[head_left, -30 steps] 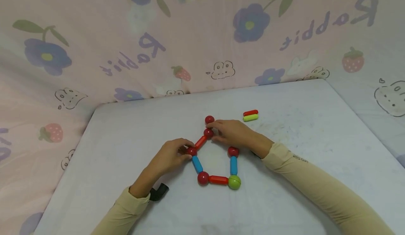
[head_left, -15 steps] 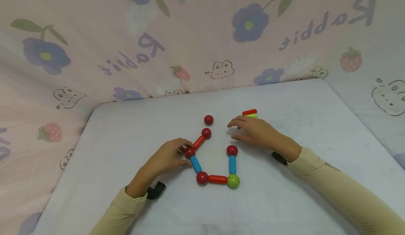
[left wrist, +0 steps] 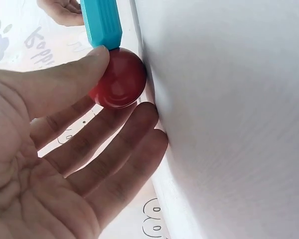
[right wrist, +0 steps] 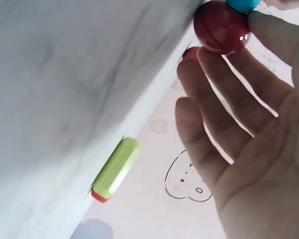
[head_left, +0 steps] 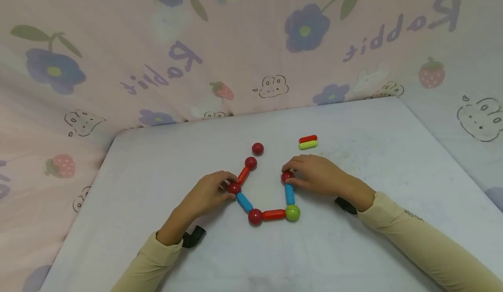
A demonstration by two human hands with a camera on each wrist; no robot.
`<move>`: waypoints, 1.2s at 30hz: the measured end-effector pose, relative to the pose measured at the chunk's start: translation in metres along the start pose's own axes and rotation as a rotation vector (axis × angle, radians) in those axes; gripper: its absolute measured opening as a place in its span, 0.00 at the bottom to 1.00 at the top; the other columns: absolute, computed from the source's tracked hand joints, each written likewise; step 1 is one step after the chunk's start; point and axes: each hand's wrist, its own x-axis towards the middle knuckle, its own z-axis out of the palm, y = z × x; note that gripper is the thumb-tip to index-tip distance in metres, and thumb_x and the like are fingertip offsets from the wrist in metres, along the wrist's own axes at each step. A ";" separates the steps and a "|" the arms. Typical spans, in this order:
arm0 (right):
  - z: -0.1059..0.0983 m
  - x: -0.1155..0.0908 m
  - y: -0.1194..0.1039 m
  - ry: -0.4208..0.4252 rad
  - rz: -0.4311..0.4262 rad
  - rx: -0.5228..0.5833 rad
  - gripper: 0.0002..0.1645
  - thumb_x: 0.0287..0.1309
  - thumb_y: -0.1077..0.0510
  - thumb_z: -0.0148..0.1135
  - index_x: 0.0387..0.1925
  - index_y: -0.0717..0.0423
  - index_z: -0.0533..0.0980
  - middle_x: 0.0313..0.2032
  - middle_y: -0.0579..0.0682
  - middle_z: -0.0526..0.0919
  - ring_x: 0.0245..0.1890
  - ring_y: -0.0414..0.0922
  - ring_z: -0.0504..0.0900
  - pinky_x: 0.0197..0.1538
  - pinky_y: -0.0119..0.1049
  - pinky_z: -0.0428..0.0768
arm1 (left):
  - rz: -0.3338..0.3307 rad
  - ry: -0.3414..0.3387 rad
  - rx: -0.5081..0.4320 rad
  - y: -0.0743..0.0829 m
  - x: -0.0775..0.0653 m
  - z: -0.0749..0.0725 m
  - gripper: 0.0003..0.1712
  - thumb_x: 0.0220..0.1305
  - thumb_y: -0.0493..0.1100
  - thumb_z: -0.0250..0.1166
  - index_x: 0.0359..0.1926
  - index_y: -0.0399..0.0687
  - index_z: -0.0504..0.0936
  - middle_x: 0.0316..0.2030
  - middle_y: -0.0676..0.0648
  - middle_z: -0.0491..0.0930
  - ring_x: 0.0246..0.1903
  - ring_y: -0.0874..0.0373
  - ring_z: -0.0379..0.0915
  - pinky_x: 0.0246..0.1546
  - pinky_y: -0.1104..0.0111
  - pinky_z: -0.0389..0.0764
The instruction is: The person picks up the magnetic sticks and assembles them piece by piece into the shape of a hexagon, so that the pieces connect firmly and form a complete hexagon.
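Note:
An open chain of toy balls and rods lies on the white table. My left hand (head_left: 208, 196) pinches its left corner red ball (head_left: 234, 188), thumb and fingers around it in the left wrist view. From there a red rod (head_left: 243, 176) leads to a far red ball (head_left: 251, 163), and a blue rod (head_left: 244, 202) to a near red ball (head_left: 255, 217). Another red rod (head_left: 273, 214) joins that to a green ball (head_left: 292, 213). A second blue rod (head_left: 289, 194) runs up to the right end's red ball (right wrist: 222, 27), which my right hand (head_left: 318, 174) grips.
A loose red ball (head_left: 257, 148) sits just beyond the chain's far left end. Behind my right hand, a red rod (head_left: 308, 139) and a yellow-green rod (head_left: 308, 145) lie side by side. Patterned pink cloth (head_left: 243, 43) hangs behind the table.
My right hand has left the far red balls, moved right, then come onto the right end's red ball. The chain's near side has shifted slightly away from me. My left hand stays put.

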 end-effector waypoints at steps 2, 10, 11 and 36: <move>-0.001 0.000 0.003 -0.003 0.012 0.013 0.20 0.59 0.46 0.70 0.52 0.44 0.80 0.47 0.40 0.85 0.46 0.39 0.82 0.51 0.41 0.84 | -0.003 -0.010 -0.002 0.000 0.000 -0.001 0.22 0.56 0.38 0.74 0.53 0.51 0.82 0.43 0.52 0.84 0.45 0.56 0.80 0.49 0.60 0.83; -0.019 0.006 0.033 0.076 0.108 -0.028 0.19 0.60 0.49 0.69 0.52 0.48 0.81 0.52 0.48 0.84 0.54 0.48 0.81 0.57 0.50 0.81 | 0.003 -0.062 -0.043 -0.004 0.001 -0.012 0.16 0.65 0.46 0.68 0.53 0.54 0.81 0.44 0.53 0.86 0.44 0.57 0.81 0.46 0.60 0.83; -0.021 0.007 0.039 0.096 0.112 -0.044 0.19 0.60 0.51 0.69 0.52 0.50 0.81 0.52 0.49 0.84 0.54 0.50 0.81 0.57 0.50 0.80 | 0.001 -0.059 -0.046 -0.006 0.002 -0.012 0.15 0.66 0.47 0.67 0.53 0.54 0.81 0.44 0.52 0.86 0.44 0.56 0.82 0.46 0.60 0.83; -0.010 0.005 0.068 0.080 0.235 -0.021 0.19 0.61 0.57 0.68 0.53 0.55 0.79 0.49 0.55 0.83 0.46 0.51 0.82 0.52 0.50 0.82 | 0.108 0.107 0.132 -0.010 0.067 0.007 0.29 0.64 0.57 0.67 0.62 0.51 0.77 0.48 0.50 0.80 0.48 0.56 0.76 0.49 0.61 0.82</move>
